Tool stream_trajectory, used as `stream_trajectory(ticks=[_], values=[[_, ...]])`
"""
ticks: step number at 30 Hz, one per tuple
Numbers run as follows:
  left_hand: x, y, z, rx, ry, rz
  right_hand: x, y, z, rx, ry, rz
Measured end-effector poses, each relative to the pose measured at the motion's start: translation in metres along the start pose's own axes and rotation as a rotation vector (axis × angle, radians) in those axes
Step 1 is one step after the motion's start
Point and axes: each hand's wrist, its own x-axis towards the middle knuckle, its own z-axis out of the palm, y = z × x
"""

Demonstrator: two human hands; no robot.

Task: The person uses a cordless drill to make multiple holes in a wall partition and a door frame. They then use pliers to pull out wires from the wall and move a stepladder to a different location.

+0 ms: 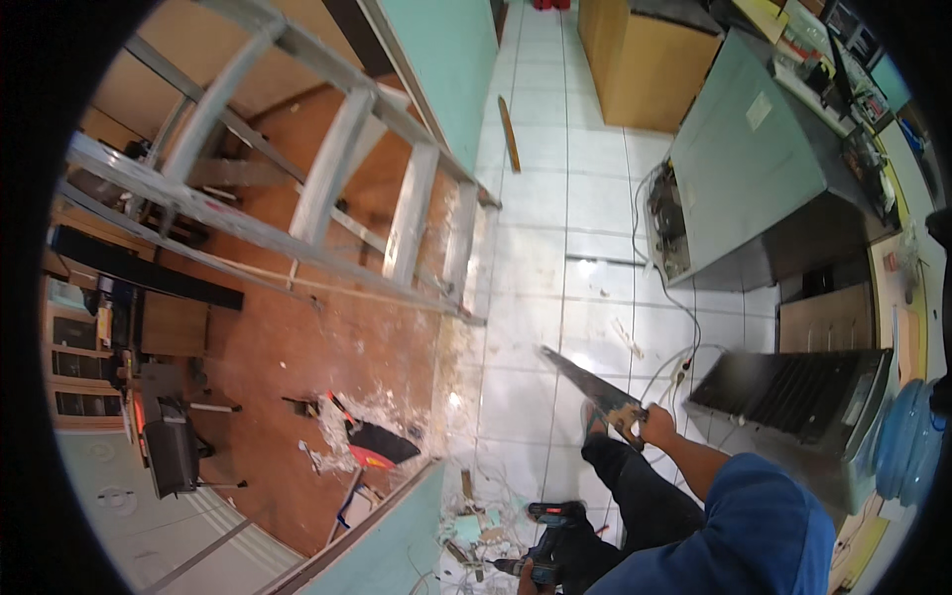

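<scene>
Clasping handsaw (585, 381) by brown handle (623, 414) in right grip (656, 426); probably light, springy-bladed, best held there. Touching cordless drill (544, 568) with left grip (527, 578); cannot tell whether clenched.

Stretches the right arm (691, 464) up and leftward from the lower right of the frame, bare below the elbow. Wears a loose blue sleeve (769, 501) over the upper part, bunched across the lower right. Curls the right hand (656, 426) into a firm, closed grip, below and to the right of the frame's centre, roughly in line with the forearm. Has the left hand (534, 583) low at the bottom edge, slightly right of centre, well apart from the other, too cropped for a sure reading of the fingers. Extends one dark trouser leg (645, 496) up and leftward.
</scene>
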Motion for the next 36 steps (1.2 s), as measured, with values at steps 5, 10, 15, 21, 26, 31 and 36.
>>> stream_trajectory(ticks=[5,10,15,21,26,31,36], values=[[-0.008,0.055,0.061,0.047,-0.074,0.093,0.011,0.053,-0.069,0.186,0.098,-0.041],[-0.042,0.087,0.118,0.068,-0.067,0.207,0.025,0.056,-0.126,0.031,0.233,0.056],[-0.060,0.122,0.145,0.012,-0.096,0.189,0.012,-0.018,-0.173,-0.151,0.123,-0.073],[-0.062,0.165,0.152,-0.105,-0.108,0.359,-0.011,-0.158,-0.183,-0.348,0.008,-0.281],[-0.041,0.234,0.136,0.124,0.174,0.516,-0.019,-0.283,-0.170,-0.437,-0.139,-0.549],[-0.044,0.317,0.121,0.233,0.343,0.744,-0.005,-0.439,-0.138,-0.545,-0.145,-0.872],[-0.082,0.375,0.112,0.310,0.571,0.787,-0.011,-0.593,-0.100,-0.712,-0.202,-1.197]])
